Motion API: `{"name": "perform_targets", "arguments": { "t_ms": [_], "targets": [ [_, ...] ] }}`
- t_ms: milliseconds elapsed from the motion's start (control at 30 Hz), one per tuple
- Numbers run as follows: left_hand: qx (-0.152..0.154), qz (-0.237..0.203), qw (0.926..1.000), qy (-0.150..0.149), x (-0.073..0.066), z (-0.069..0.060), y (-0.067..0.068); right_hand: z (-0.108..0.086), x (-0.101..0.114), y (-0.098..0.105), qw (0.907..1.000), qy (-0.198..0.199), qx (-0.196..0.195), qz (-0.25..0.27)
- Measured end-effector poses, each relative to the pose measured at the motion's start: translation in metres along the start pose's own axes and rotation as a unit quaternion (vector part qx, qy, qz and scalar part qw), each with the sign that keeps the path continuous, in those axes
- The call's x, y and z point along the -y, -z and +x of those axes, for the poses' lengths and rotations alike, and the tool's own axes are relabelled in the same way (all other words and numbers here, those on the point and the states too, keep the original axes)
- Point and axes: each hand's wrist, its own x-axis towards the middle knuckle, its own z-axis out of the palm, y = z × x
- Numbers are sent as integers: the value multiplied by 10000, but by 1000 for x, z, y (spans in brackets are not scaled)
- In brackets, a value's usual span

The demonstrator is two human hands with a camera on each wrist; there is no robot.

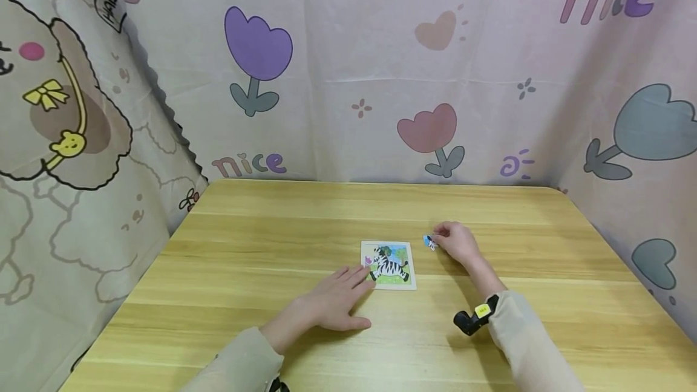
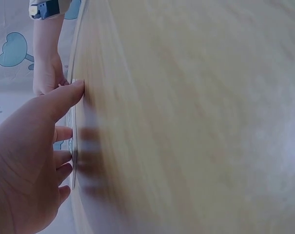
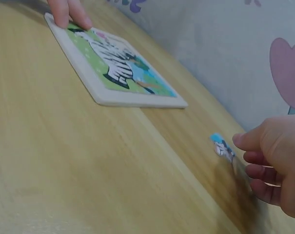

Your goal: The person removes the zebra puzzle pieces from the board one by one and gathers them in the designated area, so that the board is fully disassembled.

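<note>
A small square zebra puzzle [image 1: 389,268] with a white frame lies flat on the wooden table. A pale patch shows at its upper left corner. My left hand [image 1: 339,298] has its fingers extended, and their tips rest on the puzzle's left edge. To the right of the puzzle, my right hand [image 1: 458,242] pinches a small puzzle piece [image 1: 429,242] at its edge. In the right wrist view, the blue, black and white piece [image 3: 222,147] sticks out beside the thumb tip. The exact contact is partly hidden by the thumb.
The wooden table [image 1: 261,222] reaches back to a patterned curtain [image 1: 337,65], which also hangs along both sides. A black wrist camera [image 1: 474,316] juts from the right sleeve over the table.
</note>
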Motion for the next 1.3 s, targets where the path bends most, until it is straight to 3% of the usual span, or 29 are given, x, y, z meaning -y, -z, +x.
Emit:
{"name": "perform_targets", "arguments": {
  "t_ms": [300, 833, 1000, 1300],
  "targets": [
    [-76, 30, 9999, -122, 0, 0, 0, -5, 26, -2, 9991, 117, 48, 414],
    [45, 94, 9999, -59, -3, -4, -6, -16, 60, -43, 9919, 563, 555, 990],
    [66, 86, 9999, -37, -2, -4, -5, -15, 66, -52, 9916, 792, 719, 730],
    [132, 117, 9998, -41, 0, -3, -1, -14, 71, -55, 9910, 879, 932, -392]
  ]
}}
